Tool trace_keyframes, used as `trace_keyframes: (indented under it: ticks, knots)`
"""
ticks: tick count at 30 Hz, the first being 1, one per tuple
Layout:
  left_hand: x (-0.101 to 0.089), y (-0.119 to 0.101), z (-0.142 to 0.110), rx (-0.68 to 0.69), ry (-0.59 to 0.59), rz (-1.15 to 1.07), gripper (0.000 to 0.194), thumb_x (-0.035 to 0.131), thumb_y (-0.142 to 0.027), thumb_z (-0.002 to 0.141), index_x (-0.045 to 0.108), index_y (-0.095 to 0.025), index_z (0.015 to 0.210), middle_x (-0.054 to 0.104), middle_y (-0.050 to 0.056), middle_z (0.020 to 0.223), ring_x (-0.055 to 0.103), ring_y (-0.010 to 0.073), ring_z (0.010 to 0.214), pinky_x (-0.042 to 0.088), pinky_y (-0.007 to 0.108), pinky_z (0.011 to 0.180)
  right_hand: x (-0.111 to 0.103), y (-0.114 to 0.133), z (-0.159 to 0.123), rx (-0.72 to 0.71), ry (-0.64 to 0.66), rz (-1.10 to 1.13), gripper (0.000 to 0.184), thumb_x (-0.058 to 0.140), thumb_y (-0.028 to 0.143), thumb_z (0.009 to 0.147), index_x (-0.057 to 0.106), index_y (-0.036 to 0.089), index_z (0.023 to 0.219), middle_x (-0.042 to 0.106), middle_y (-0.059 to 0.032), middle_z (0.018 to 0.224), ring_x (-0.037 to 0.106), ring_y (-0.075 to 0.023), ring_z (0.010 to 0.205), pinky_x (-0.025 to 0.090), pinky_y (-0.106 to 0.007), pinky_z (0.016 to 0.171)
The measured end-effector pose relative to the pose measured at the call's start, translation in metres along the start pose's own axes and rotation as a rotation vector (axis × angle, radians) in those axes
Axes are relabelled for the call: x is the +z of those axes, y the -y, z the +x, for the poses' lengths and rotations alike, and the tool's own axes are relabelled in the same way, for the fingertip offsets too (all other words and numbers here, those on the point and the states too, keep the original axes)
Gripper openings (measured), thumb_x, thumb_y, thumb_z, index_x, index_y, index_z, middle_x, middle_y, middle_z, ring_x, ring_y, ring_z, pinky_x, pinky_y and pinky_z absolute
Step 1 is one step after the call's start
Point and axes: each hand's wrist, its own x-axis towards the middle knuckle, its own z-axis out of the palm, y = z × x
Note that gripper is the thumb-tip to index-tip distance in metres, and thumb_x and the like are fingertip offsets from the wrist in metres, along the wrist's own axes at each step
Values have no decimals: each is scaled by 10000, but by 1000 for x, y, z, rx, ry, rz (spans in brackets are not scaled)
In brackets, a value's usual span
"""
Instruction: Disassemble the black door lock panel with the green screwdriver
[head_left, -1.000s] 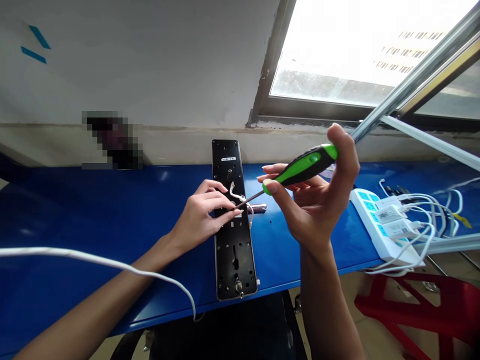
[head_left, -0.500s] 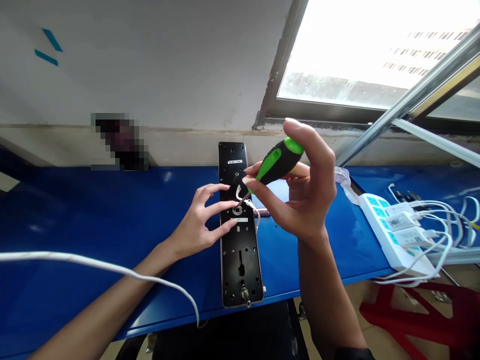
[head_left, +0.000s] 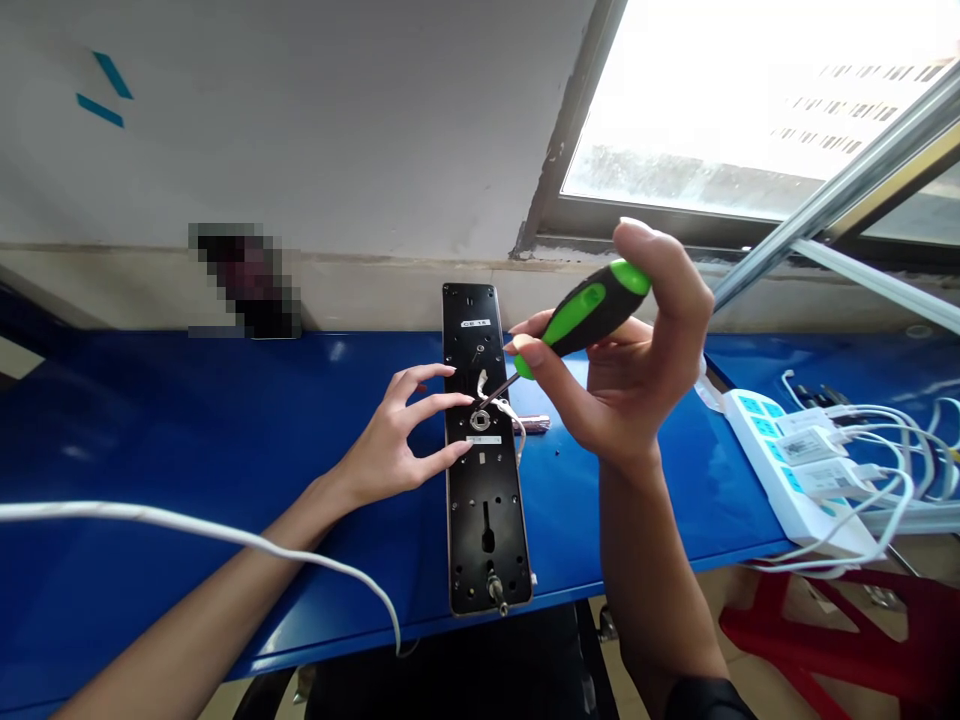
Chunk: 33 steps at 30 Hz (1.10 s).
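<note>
right hand clamped on the screwdriver, left hand spread apart at the plate! looks stiff, probably hefty; grip its sides near the bench's front edge.

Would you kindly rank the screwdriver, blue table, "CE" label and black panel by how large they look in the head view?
1. Blue table
2. Black panel
3. Screwdriver
4. "CE" label
</note>
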Motion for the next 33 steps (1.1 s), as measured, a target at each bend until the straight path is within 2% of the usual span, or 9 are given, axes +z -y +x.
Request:
trace_keyframes:
  ticks: [4, 7, 16, 21, 24, 26, 28, 30, 33]
  knots:
    - [-1, 1, 1, -4, 4, -26, 438, 775, -379, 906, 658, -301, 1321, 509, 81, 1511, 489, 310, 1403, 482, 536, 1151, 6, -1, 4, -124, -59, 81, 669, 742, 106, 847, 568, 407, 1419, 592, 9, 1493, 784, -206, 851, 724, -419, 720]
    - [-1, 3, 0, -9, 3, -41, 429, 779, -388, 901, 665, -306, 1306, 508, 75, 1510, 503, 307, 1395, 489, 521, 1148, 11, -2, 6, -188, -45, 134, 662, 749, 92, 839, 590, 374, 1416, 617, -6, 1457, 788, -197, 832, 720, -392, 705]
    - [-4, 9, 1, 4, 19, -123, 399, 807, -360, 877, 679, -285, 1247, 517, 79, 1493, 502, 307, 1413, 493, 510, 1155, 19, -5, -3, -140, 52, 167, 721, 796, 133, 831, 558, 384, 1463, 660, -25, 1411, 791, -218, 881, 720, -373, 729]
    - [-3, 10, 0, 26, -7, -140, 394, 814, -339, 873, 671, -281, 1235, 517, 77, 1496, 504, 308, 1422, 488, 516, 1172, 26, -11, -5, -158, 78, 206, 717, 786, 120, 840, 559, 369, 1472, 691, -40, 1371, 786, -216, 862, 709, -375, 722]
    - [-1, 11, -1, 11, -25, -175, 414, 824, -336, 865, 668, -276, 1244, 484, 87, 1512, 540, 296, 1394, 489, 508, 1182, 25, -10, -4, -158, 111, 219, 692, 785, 166, 856, 554, 348, 1482, 721, -48, 1331, 787, -255, 976, 702, -402, 768]
    - [0, 10, -1, -25, -28, -196, 432, 832, -346, 859, 668, -276, 1253, 448, 91, 1533, 605, 274, 1315, 508, 503, 1167, 23, -8, -2, -144, 128, 244, 571, 680, 225, 944, 549, 324, 1492, 714, -55, 1354, 761, -282, 1104, 693, -447, 838]
    - [-1, 9, -1, -63, -14, -209, 431, 829, -358, 861, 670, -283, 1255, 424, 88, 1548, 647, 257, 1245, 535, 505, 1140, 21, -6, 1, -127, 135, 271, 477, 557, 228, 1008, 569, 304, 1478, 707, -57, 1368, 748, -282, 1143, 685, -476, 867]
    - [-2, 7, 0, -85, 0, -203, 407, 819, -366, 870, 675, -291, 1243, 419, 77, 1550, 645, 261, 1240, 550, 510, 1121, 18, -7, 4, -132, 111, 273, 450, 565, 196, 995, 622, 295, 1430, 736, -52, 1298, 764, -267, 1074, 689, -465, 825]
    - [-3, 5, -1, -90, 8, -196, 369, 807, -367, 882, 685, -299, 1223, 407, 62, 1556, 635, 263, 1251, 556, 504, 1114, 14, -11, 10, -215, 46, 216, 481, 763, 195, 866, 707, 313, 1329, 764, -28, 1090, 749, -236, 905, 670, -417, 697]
